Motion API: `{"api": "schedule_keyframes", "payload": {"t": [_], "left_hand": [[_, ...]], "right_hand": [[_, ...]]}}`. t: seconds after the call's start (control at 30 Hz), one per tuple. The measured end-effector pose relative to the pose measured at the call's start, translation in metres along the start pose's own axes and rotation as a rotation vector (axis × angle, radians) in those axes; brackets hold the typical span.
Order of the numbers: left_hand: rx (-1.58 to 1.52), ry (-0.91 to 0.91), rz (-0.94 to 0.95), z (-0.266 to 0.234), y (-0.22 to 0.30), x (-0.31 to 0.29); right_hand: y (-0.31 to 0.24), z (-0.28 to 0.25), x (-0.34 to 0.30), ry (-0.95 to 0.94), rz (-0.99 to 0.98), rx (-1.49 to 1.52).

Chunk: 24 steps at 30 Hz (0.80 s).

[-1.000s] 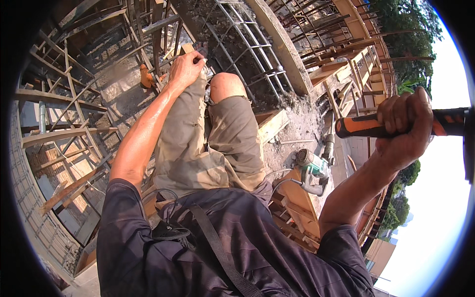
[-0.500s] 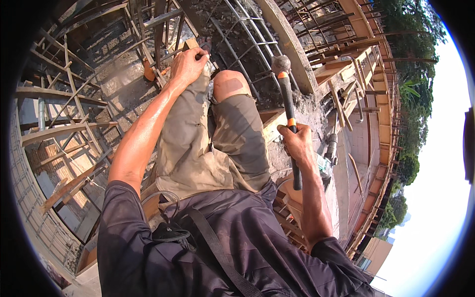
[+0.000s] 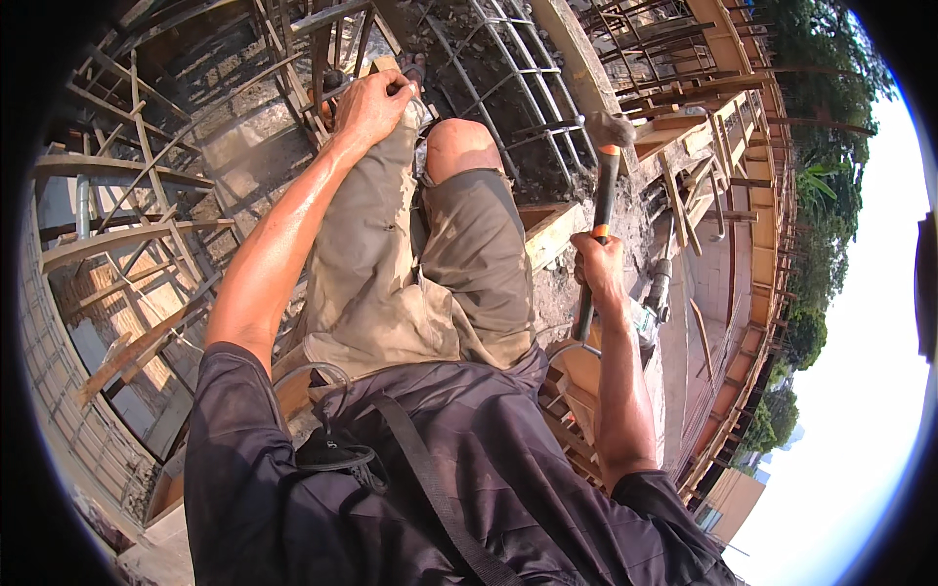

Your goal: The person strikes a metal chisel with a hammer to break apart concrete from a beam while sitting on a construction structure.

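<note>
My right hand [image 3: 599,269] is wrapped round the black handle of a hammer [image 3: 605,190] with orange bands. The hammer is raised, its rounded metal head [image 3: 611,129] uppermost, out to the right of my right knee. My left hand [image 3: 371,105] is at my left knee, thumb and fingers pinched together. What they hold, if anything, is too small to make out. Just beyond those fingers is the end of a wooden piece [image 3: 384,65]. A power tool [image 3: 649,311] with a dark front end and pale green body lies beside my right forearm, partly hidden by it.
Tied steel bars [image 3: 528,73] run ahead of my knees beside a concrete edge [image 3: 576,54]. Timber framing [image 3: 127,166] crosses the left side, above a lower level. A wooden form box [image 3: 555,234] sits right of my right knee. Curved formwork [image 3: 762,244] lines the right.
My right hand has shifted slightly up and right, with the hammer's head moving right and its handle leaning more. My left hand sits a little higher in view, still pinched.
</note>
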State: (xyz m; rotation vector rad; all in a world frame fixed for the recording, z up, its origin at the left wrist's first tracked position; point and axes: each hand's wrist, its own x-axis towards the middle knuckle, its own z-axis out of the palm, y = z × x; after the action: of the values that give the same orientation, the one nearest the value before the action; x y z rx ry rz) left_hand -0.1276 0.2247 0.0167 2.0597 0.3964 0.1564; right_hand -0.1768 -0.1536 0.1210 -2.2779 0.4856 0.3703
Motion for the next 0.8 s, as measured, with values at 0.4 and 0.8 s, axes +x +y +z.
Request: {"api": "schedule_keyframes", "payload": {"t": [0.4, 0.8], "left_hand": [[0.067, 0.047, 0.070, 0.002, -0.016, 0.000], [0.007, 0.079, 0.077, 0.003, -0.020, -0.005]], "right_hand": [[-0.199, -0.055, -0.122, 0.118, -0.694, 0.487], [-0.032, 0.007, -0.023, -0.103, 0.130, 0.133]]}}
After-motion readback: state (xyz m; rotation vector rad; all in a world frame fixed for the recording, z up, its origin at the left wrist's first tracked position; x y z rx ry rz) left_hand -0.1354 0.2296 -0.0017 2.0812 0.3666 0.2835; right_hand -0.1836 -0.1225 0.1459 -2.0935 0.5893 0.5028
